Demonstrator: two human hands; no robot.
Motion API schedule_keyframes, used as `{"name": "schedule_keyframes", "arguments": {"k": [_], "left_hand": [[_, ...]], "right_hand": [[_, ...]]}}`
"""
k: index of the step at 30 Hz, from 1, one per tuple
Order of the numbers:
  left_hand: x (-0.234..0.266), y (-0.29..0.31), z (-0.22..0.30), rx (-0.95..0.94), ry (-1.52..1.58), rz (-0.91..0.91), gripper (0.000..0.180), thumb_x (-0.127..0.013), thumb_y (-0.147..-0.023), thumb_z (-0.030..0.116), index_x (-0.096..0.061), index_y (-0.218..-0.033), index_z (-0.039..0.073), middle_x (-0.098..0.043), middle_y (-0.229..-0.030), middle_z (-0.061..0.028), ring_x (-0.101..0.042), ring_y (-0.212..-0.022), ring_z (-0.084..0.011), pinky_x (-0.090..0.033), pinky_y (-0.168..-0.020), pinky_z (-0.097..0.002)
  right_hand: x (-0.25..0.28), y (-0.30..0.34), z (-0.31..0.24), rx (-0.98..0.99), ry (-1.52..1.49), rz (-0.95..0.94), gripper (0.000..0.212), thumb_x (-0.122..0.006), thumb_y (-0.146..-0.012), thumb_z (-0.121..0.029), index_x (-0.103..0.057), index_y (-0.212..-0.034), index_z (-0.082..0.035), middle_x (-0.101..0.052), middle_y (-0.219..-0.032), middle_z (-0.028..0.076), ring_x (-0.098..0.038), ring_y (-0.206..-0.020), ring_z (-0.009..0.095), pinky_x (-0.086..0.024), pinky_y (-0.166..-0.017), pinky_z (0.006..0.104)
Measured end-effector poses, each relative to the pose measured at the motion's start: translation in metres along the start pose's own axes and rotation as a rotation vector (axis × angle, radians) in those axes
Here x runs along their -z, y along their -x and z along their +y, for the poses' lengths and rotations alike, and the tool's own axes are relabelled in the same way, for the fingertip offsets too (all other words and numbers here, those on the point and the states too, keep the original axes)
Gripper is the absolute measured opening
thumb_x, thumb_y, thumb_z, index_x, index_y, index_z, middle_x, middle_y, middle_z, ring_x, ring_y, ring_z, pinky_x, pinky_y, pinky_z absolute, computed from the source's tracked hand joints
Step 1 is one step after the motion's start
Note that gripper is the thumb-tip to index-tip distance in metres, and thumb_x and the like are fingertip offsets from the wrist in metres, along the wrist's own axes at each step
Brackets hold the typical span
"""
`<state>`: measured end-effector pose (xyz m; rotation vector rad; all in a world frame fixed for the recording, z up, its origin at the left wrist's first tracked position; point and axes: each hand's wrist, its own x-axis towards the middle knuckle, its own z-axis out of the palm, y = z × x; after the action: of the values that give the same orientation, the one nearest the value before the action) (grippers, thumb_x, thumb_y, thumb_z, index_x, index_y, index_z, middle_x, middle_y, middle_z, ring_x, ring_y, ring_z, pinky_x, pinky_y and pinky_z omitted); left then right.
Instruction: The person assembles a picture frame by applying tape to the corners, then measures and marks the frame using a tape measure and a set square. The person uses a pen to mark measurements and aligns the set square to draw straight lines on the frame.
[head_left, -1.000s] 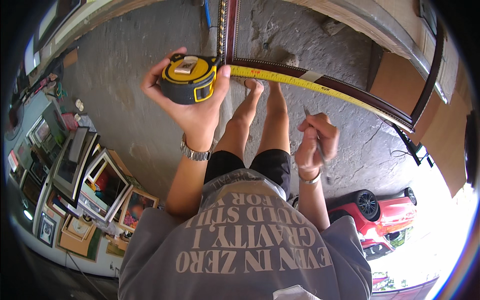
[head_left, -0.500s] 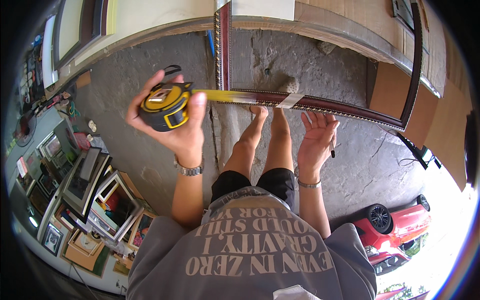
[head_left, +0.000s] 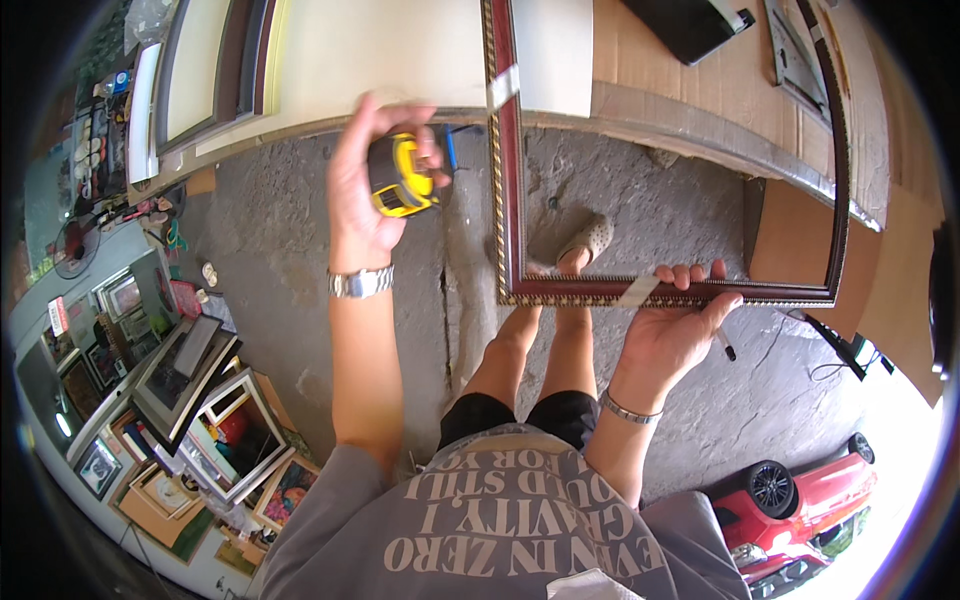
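Observation:
A yellow-and-black tape measure (head_left: pixel 404 180) sits in my left hand (head_left: pixel 358 200), which is closed around it, left of the frame and apart from it. No blade shows out of its case. My right hand (head_left: pixel 672 335) grips the near rail of a dark red-brown picture frame (head_left: pixel 570 290) with a beaded, gold-patterned edge. Its fingers curl over the rail and the thumb lies along it. A slim dark pen (head_left: pixel 727 348) pokes out beside that thumb. Strips of pale tape cross the frame's left and near rails. The frame's far side runs out of view at the top.
A cardboard-covered worktable (head_left: pixel 680 120) spans the far side, with a black flat object (head_left: pixel 685 25) on it. Stacked picture frames (head_left: pixel 190 400) stand at the left. Outside at the lower right is a red car (head_left: pixel 800 510). Grey concrete floor (head_left: pixel 290 240) lies below.
The tape blade that stretched along the frame is back in its case. My left hand has moved up and away from the frame. My right hand has closed on the near rail.

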<state>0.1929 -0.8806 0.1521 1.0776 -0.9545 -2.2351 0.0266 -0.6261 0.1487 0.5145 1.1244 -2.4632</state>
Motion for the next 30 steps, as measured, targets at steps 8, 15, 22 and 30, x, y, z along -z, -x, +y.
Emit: {"name": "schedule_keyframes", "arguments": {"k": [8,15,22,30], "left_hand": [[-0.056,-0.049,0.008,0.118,-0.442,-0.153,0.039,-0.057,-0.103,0.045,-0.063,-0.114,0.008,-0.064,-0.073,-0.0031,-0.064,-0.062,-0.0095,-0.054,-0.050,-0.0246],[-0.043,-0.020,-0.016,0.053,-0.526,-0.271,0.037,-0.066,-0.100,0.043,-0.063,-0.112,0.008,-0.064,-0.083,0.0006,-0.058,-0.070,-0.0067,-0.047,-0.060,-0.0224],[-0.043,0.054,-0.083,0.088,-0.474,-0.464,0.025,-0.071,-0.099,0.026,-0.071,-0.108,0.003,-0.068,-0.081,-0.0014,-0.063,-0.075,-0.0128,-0.049,-0.072,-0.0288],[-0.112,0.054,-0.151,0.249,-0.193,-0.234,0.024,-0.068,-0.101,0.029,-0.072,-0.101,0.005,-0.066,-0.083,0.0003,-0.056,-0.075,-0.0090,-0.048,-0.069,-0.0294]], "right_hand": [[0.002,-0.030,-0.006,0.140,0.103,0.282,0.044,-0.046,-0.109,-0.048,-0.054,-0.121,-0.007,-0.049,-0.082,0.000,-0.042,-0.060,0.009,-0.039,-0.050,0.0242],[0.038,-0.048,-0.013,0.185,0.203,0.188,0.051,-0.047,-0.107,-0.053,-0.055,-0.121,-0.004,-0.048,-0.078,0.000,-0.040,-0.054,0.007,-0.036,-0.045,0.0241],[0.054,-0.109,-0.114,0.261,0.586,-0.126,0.055,-0.047,-0.110,-0.045,-0.052,-0.137,0.003,-0.051,-0.072,0.000,-0.042,-0.047,0.006,-0.035,-0.039,0.0226],[-0.040,-0.227,-0.154,0.482,1.267,-0.308,0.038,-0.052,-0.110,-0.035,-0.068,-0.101,-0.001,-0.057,-0.069,0.001,-0.050,-0.055,0.005,-0.040,-0.049,0.0231]]}}
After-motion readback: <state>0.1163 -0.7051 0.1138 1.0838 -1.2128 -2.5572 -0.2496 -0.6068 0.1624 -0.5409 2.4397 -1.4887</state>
